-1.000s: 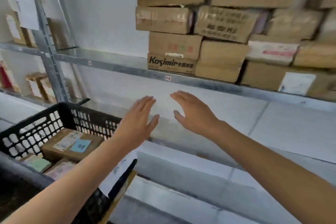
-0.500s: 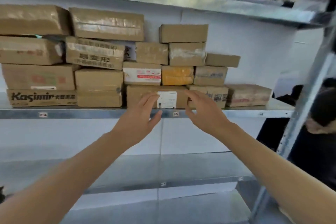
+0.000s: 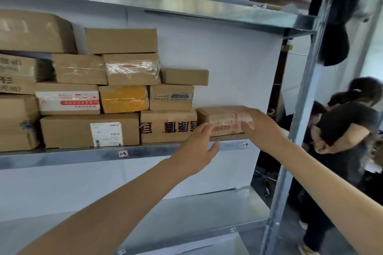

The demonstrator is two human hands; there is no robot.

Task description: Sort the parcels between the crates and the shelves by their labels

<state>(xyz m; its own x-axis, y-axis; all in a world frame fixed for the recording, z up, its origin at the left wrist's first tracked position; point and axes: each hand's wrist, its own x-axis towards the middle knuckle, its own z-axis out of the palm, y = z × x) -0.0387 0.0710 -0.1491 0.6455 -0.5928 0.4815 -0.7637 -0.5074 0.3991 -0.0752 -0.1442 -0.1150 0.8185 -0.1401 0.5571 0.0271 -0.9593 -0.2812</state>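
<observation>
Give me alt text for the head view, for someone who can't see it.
The right hand grips the right end of a taped parcel on a metal shelf; the open left hand reaches its left corner. More cardboard parcels are stacked to its left.

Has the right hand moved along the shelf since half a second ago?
Yes. The right hand moved rightward along the shelf, away from the white-labelled box, and now grips the end parcel.

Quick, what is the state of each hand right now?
Left hand: open, fingers straight, tips at the taped box.
Right hand: on the box's right end; whether it grips cannot be told.
</observation>
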